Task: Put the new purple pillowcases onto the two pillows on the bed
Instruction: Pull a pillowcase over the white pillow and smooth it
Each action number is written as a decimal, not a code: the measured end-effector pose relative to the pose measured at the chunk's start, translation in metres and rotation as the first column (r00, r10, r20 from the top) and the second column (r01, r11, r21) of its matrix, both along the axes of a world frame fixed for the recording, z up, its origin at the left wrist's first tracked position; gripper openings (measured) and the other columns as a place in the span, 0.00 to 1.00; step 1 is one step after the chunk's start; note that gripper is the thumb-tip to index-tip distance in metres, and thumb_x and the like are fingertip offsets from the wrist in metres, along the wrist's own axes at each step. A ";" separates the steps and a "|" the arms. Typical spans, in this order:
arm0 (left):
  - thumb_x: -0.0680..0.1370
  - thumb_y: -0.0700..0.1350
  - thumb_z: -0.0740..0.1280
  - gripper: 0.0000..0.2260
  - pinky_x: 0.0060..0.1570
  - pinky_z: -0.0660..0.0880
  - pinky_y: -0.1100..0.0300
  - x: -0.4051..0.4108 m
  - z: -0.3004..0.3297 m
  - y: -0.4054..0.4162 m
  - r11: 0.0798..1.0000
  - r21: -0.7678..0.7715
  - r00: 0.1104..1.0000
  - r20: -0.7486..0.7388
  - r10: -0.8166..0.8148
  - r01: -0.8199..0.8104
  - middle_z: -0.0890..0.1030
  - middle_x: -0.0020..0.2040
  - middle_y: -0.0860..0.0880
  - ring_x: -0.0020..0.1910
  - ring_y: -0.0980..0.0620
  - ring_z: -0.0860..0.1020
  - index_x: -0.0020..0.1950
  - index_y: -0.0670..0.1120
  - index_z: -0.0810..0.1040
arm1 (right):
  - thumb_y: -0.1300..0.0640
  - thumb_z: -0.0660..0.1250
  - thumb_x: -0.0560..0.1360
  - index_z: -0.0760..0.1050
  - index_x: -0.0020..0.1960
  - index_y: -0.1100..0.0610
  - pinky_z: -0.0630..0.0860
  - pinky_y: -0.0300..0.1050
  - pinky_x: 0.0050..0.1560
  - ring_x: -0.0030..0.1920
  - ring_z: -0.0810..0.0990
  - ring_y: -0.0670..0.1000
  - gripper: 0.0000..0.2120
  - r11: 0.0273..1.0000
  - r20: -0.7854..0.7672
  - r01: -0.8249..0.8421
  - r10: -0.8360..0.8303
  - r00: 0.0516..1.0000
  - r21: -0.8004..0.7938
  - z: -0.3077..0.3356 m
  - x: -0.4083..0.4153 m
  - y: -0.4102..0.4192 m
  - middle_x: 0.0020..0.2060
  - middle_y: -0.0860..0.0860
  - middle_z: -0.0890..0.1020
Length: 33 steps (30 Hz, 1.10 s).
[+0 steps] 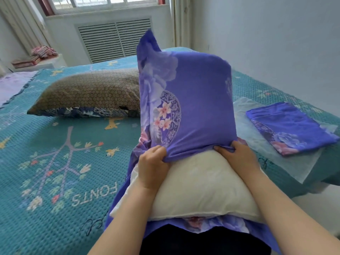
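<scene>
Two hands pull a purple pillowcase over a white pillow.

At the upper left of the frame, a brown pillow (88, 91) lies flat on the teal bed cover (46, 162). In the middle, the white pillow (200, 186) stands up from the person's lap, with its top half inside the purple pillowcase (195, 107) and its lower half still bare. The left hand (153, 166) grips the pillowcase's open edge, fingers curled tight on the cloth. The right hand (237, 157) pinches the same edge on the other side of the pillow. At the right, a second pillowcase (292, 127) lies folded on a clear plastic bag (301, 166) on the bed.
</scene>
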<state>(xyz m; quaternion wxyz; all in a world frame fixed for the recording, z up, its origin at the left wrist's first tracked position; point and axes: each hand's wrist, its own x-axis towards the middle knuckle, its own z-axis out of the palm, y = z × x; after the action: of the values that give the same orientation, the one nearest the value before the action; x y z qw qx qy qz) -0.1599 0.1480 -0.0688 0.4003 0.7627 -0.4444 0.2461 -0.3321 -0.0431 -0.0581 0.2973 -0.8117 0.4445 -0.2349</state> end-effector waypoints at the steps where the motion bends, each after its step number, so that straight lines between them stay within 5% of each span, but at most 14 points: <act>1: 0.64 0.37 0.59 0.07 0.29 0.58 0.57 0.007 -0.004 0.000 0.999 0.013 0.994 -0.100 0.045 -0.044 0.68 0.25 0.48 0.28 0.50 0.65 0.27 0.44 0.65 | 0.35 0.70 0.66 0.66 0.32 0.57 0.70 0.48 0.39 0.40 0.76 0.58 0.26 1.000 -0.001 -0.012 0.012 1.000 -0.009 0.001 -0.001 0.003 0.30 0.46 0.72; 3: 0.66 0.34 0.60 0.10 0.30 0.57 0.56 0.025 -0.013 0.003 0.987 0.033 0.935 -0.317 0.159 -0.157 0.68 0.27 0.51 0.29 0.50 0.66 0.28 0.47 0.64 | 0.38 0.70 0.67 0.64 0.33 0.57 0.68 0.49 0.37 0.35 0.75 0.55 0.25 0.996 -0.002 -0.088 0.088 0.996 0.005 0.002 -0.007 0.012 0.28 0.48 0.73; 6: 0.67 0.29 0.61 0.14 0.34 0.56 0.57 0.033 -0.012 -0.002 0.977 0.052 0.901 -0.380 0.209 -0.205 0.69 0.36 0.49 0.36 0.48 0.67 0.32 0.47 0.65 | 0.47 0.71 0.70 0.62 0.33 0.54 0.67 0.49 0.36 0.35 0.73 0.56 0.20 0.989 -0.048 -0.150 0.150 0.988 -0.001 -0.001 -0.018 0.007 0.28 0.50 0.72; 9: 0.68 0.29 0.60 0.10 0.38 0.61 0.58 0.035 -0.003 -0.011 0.959 0.019 0.861 -0.436 0.262 -0.282 0.71 0.43 0.44 0.42 0.46 0.69 0.37 0.45 0.71 | 0.62 0.64 0.71 0.60 0.34 0.53 0.65 0.49 0.37 0.38 0.73 0.61 0.14 0.999 -0.063 0.013 -0.015 0.998 -0.046 -0.006 -0.019 -0.010 0.33 0.55 0.73; 13: 0.71 0.34 0.60 0.07 0.40 0.64 0.57 0.045 -0.001 -0.001 0.927 0.165 0.655 -0.666 0.357 -0.337 0.76 0.44 0.42 0.46 0.41 0.75 0.41 0.46 0.71 | 0.60 0.61 0.74 0.64 0.41 0.54 0.65 0.49 0.38 0.42 0.76 0.65 0.06 0.972 -0.012 0.216 -0.218 0.976 -0.098 -0.012 -0.015 -0.011 0.37 0.59 0.75; 15: 0.75 0.39 0.60 0.06 0.41 0.66 0.54 0.041 0.000 0.006 0.918 0.264 0.661 -0.638 0.396 -0.295 0.77 0.48 0.42 0.48 0.39 0.76 0.50 0.45 0.69 | 0.61 0.62 0.73 0.68 0.44 0.57 0.67 0.51 0.39 0.43 0.76 0.64 0.03 0.953 -0.034 0.166 -0.180 0.983 -0.253 -0.014 -0.014 -0.009 0.39 0.61 0.77; 18: 0.77 0.41 0.57 0.14 0.45 0.70 0.50 0.035 0.006 0.012 0.899 0.338 0.786 -0.457 0.417 -0.280 0.78 0.55 0.41 0.52 0.38 0.76 0.62 0.50 0.69 | 0.62 0.67 0.70 0.72 0.41 0.60 0.68 0.53 0.41 0.43 0.75 0.64 0.04 0.878 -0.002 0.151 -0.170 0.985 -0.453 -0.009 -0.012 -0.014 0.40 0.62 0.76; 23: 0.78 0.45 0.59 0.10 0.39 0.70 0.53 0.040 0.019 0.026 0.874 0.352 0.792 -0.397 0.463 -0.334 0.82 0.49 0.42 0.48 0.40 0.78 0.58 0.53 0.74 | 0.65 0.60 0.70 0.66 0.37 0.55 0.67 0.50 0.45 0.45 0.75 0.64 0.07 0.925 0.131 0.380 -0.376 0.917 -0.006 0.000 -0.014 -0.021 0.40 0.58 0.75; 24: 0.77 0.46 0.60 0.10 0.41 0.71 0.53 0.039 0.020 0.029 0.863 0.391 0.806 -0.367 0.464 -0.320 0.82 0.49 0.42 0.48 0.40 0.78 0.58 0.53 0.75 | 0.65 0.60 0.70 0.67 0.37 0.55 0.68 0.52 0.47 0.47 0.75 0.64 0.07 0.924 0.098 0.382 -0.379 0.920 -0.014 -0.001 -0.016 -0.019 0.42 0.59 0.76; 27: 0.77 0.46 0.60 0.12 0.47 0.72 0.51 0.038 0.020 0.036 0.834 0.491 0.842 -0.315 0.438 -0.251 0.80 0.53 0.43 0.53 0.40 0.76 0.59 0.51 0.75 | 0.66 0.63 0.70 0.75 0.43 0.58 0.70 0.57 0.51 0.52 0.73 0.65 0.05 0.918 0.072 0.297 -0.288 0.955 -0.262 0.004 -0.016 -0.006 0.49 0.63 0.76; 31: 0.78 0.43 0.58 0.14 0.56 0.70 0.50 0.025 0.017 0.046 0.887 0.456 0.851 -0.437 0.290 -0.068 0.75 0.57 0.41 0.58 0.40 0.73 0.63 0.44 0.72 | 0.62 0.63 0.67 0.78 0.52 0.56 0.65 0.50 0.61 0.58 0.72 0.60 0.15 0.859 0.224 -0.041 0.179 0.958 -0.510 0.034 0.007 0.041 0.57 0.56 0.76; 33: 0.79 0.48 0.57 0.17 0.59 0.68 0.50 0.017 0.020 0.057 0.850 0.527 0.809 -0.501 0.307 0.004 0.71 0.61 0.41 0.61 0.40 0.71 0.66 0.44 0.68 | 0.54 0.63 0.68 0.76 0.60 0.51 0.55 0.45 0.69 0.67 0.65 0.55 0.21 0.819 0.067 -0.318 0.395 0.916 -0.477 0.043 0.018 0.081 0.67 0.53 0.70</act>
<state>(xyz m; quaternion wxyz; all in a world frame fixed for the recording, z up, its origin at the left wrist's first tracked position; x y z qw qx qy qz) -0.1433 0.2053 -0.0490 0.2785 0.9122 -0.2882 -0.0848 -0.3142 0.0382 -0.0149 0.1723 -0.9053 0.1908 -0.3380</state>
